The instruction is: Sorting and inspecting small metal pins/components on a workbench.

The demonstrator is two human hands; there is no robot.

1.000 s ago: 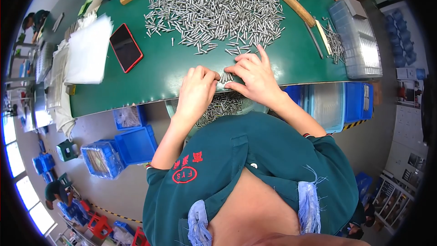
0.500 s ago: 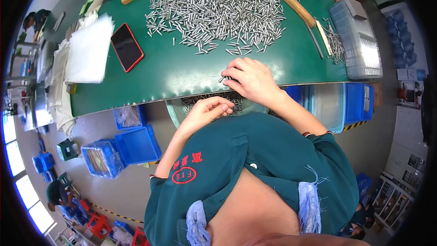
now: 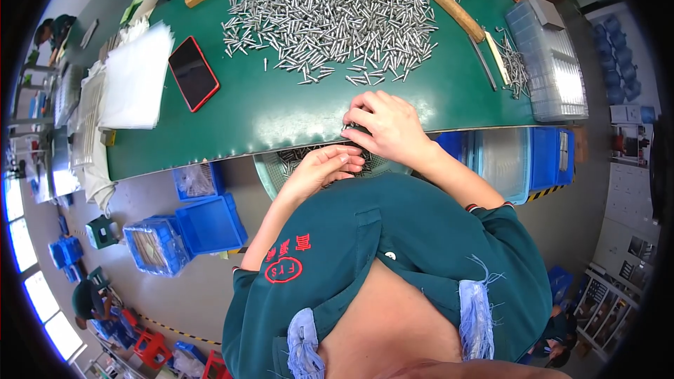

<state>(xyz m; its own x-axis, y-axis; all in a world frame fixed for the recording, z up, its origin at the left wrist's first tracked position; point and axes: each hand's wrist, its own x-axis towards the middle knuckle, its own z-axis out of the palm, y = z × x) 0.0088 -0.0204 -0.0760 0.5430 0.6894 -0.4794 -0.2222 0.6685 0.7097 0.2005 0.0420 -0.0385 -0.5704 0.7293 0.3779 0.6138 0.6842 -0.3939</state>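
Over the front edge of the green table, my right hand is curled, with a few small silver metal pins at its fingertips. Lower and to the left, my left hand hovers over a pale green basket holding darker metal pins. Its thumb and fingers are bent together; whatever they hold is hidden. A large heap of silver pins lies on the table beyond both hands, with some loose ones at its near fringe.
Wooden strips flank the heap. A red-edged phone and white sheets lie left. Clear plastic boxes and a small pin pile are right. Blue crates stand below the table.
My left hand has shifted slightly up, with its fingers a little more outstretched. The right hand has moved only slightly, and fewer pins show at its fingertips.
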